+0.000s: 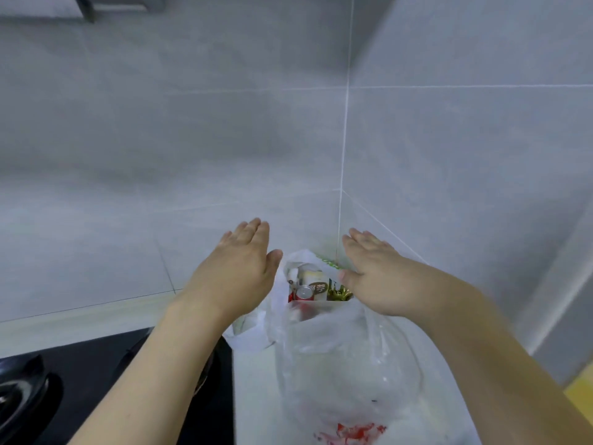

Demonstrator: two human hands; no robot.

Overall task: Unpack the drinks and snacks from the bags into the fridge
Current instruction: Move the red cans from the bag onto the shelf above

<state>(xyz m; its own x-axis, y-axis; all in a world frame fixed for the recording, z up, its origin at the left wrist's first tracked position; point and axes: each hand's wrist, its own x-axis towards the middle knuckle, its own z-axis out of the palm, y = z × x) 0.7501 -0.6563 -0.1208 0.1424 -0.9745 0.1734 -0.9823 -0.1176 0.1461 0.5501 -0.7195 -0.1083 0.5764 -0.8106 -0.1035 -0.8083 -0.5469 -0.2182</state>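
Note:
A clear plastic bag stands on the white counter in the tiled corner. In its open mouth I see a red drink can, a white and brown carton and a gold-green packet. A second white bag lies just left of it. My left hand hovers above the left side of the bag's mouth, fingers straight, holding nothing. My right hand hovers over the right side, palm down, fingers straight and empty.
A black gas hob with a burner fills the lower left, beside the counter. Grey tiled walls meet in a corner right behind the bags. A yellow patch shows at the far right edge.

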